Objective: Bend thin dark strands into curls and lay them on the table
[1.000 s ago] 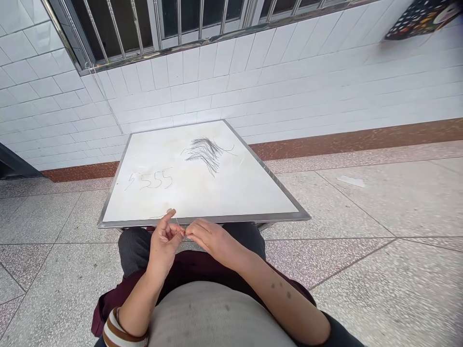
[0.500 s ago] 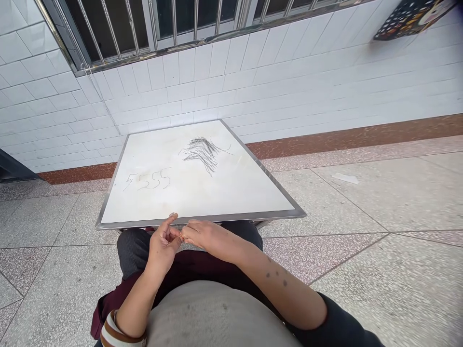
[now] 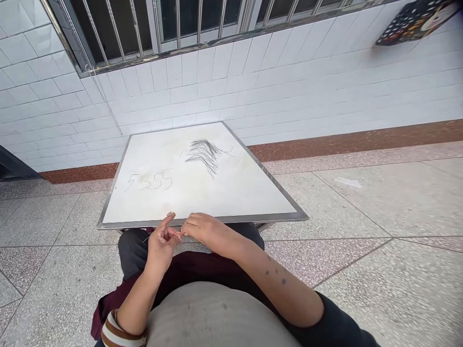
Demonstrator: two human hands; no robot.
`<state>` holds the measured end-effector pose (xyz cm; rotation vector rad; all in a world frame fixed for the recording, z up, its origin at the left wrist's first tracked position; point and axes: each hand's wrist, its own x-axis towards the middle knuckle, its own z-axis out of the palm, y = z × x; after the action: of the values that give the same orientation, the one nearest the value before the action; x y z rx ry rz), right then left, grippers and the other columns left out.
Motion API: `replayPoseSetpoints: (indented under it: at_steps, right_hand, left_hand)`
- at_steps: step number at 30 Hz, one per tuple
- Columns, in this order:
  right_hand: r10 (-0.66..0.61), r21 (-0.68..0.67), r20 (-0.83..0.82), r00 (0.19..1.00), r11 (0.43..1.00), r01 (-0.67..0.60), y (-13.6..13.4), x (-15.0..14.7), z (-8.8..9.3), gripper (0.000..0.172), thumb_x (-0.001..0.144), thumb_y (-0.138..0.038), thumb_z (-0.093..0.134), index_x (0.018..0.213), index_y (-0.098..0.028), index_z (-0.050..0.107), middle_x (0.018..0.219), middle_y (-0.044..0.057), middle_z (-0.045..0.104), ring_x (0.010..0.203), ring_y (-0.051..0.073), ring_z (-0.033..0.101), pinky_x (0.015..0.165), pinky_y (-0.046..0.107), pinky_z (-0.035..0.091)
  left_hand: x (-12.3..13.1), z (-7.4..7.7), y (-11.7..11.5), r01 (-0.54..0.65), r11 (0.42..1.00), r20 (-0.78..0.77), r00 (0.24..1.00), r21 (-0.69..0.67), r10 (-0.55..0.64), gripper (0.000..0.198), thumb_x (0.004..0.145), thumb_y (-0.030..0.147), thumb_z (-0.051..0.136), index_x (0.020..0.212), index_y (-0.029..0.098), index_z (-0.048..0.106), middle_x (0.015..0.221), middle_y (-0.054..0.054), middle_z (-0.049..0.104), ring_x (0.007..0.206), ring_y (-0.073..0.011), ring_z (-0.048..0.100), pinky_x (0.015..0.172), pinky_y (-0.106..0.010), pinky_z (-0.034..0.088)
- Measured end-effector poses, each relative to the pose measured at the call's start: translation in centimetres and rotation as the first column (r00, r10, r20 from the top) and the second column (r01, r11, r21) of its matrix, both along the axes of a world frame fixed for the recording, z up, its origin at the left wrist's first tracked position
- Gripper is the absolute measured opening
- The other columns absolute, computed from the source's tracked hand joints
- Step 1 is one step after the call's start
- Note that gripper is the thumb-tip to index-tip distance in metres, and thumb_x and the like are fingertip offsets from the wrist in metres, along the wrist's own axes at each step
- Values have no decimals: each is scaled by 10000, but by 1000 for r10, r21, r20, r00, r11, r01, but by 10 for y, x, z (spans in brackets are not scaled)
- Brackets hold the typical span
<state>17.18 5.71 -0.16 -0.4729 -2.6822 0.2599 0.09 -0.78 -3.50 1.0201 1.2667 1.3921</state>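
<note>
Head view: the left hand and right hand meet beside the near edge of a white, metal-edged worktop. Both grips are narrow, apparently pinching a tiny thin thing, too small to identify. The step seems delicate fingertip work; the next move likely calls for a light, steady pinch. Farther left show thin dark 5-shaped curves; beyond, rightward, a cluster of fine black strands.

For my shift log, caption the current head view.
Left hand and right hand meet at the near edge of a white table, dark strands farther back.
</note>
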Motion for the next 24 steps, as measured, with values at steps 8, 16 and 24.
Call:
replayPoseSetpoints:
  at_steps: [8, 16, 24]
  right_hand:
    - [15, 53, 66, 998, 998, -18, 0, 0, -3, 189, 936, -64, 436, 904, -186, 576, 790, 18, 575, 756, 159, 484, 710, 285, 394]
    - [7, 2, 0, 1000, 1000, -7, 4, -2, -4, 164, 973, -150, 450, 850, -191, 551, 744, 7, 559, 690, 148, 459, 674, 272, 378]
    - [-30, -63, -121, 992, 998, 23, 11, 1, -9, 123, 951, -152, 502, 913, -180, 616, 804, 34, 620, 770, 162, 543, 709, 293, 445]
  left_hand:
    - [-6, -5, -3, 85, 996, -138, 987, 8, -83, 509, 770, 263, 692, 1266, 186, 611, 669, 14, 586, 636, -153, 559, 698, -303, 472]
    - [-2, -10, -5, 83, 996, -101, 992, 18, -81, 571, 788, 284, 698, 1332, 189, 555, 698, 17, 593, 645, -136, 534, 697, -284, 448]
    - [1, 1, -2, 0, 999, 60, 998, -52, 3, 618, 682, 306, 782, 1252, 145, 606, 643, 33, 605, 618, -119, 567, 702, -286, 486]
